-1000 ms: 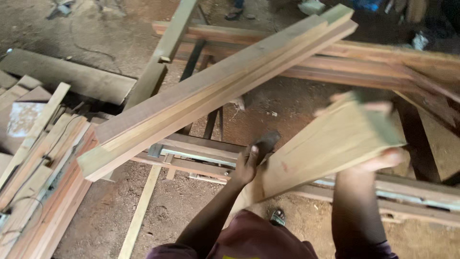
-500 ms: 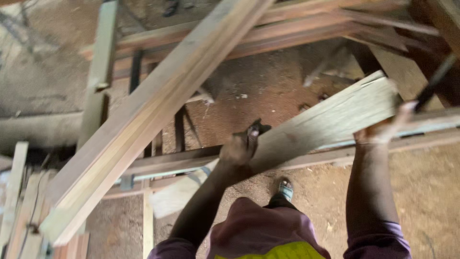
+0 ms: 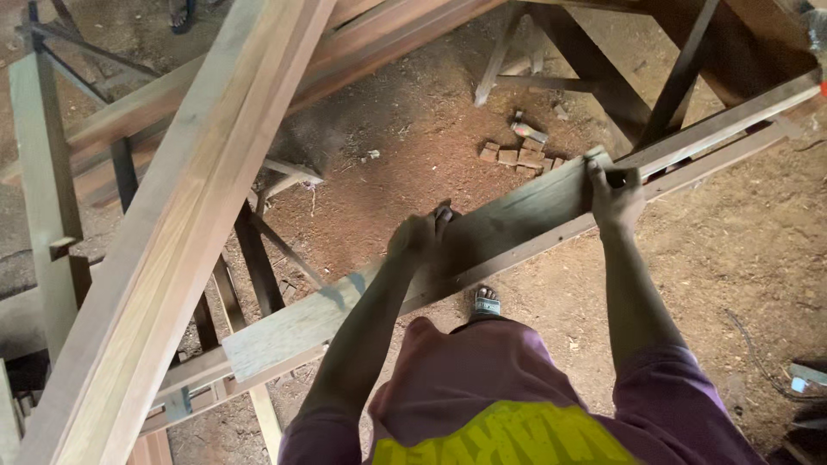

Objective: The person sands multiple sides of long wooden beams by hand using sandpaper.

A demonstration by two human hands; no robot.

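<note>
Hands (image 3: 416, 237) (image 3: 613, 194) grip flat, rough-sawn grey plank (image 3: 508, 224).

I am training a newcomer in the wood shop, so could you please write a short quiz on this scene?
1. True or false: both hands grip the same plank.
2. Which hand holds the plank's far end: A left hand, B right hand?
3. What small things lie on the dirt floor beyond the plank?

Key
1. True.
2. B; the left hand grips nearer the middle.
3. A cluster of small wood blocks.
</note>
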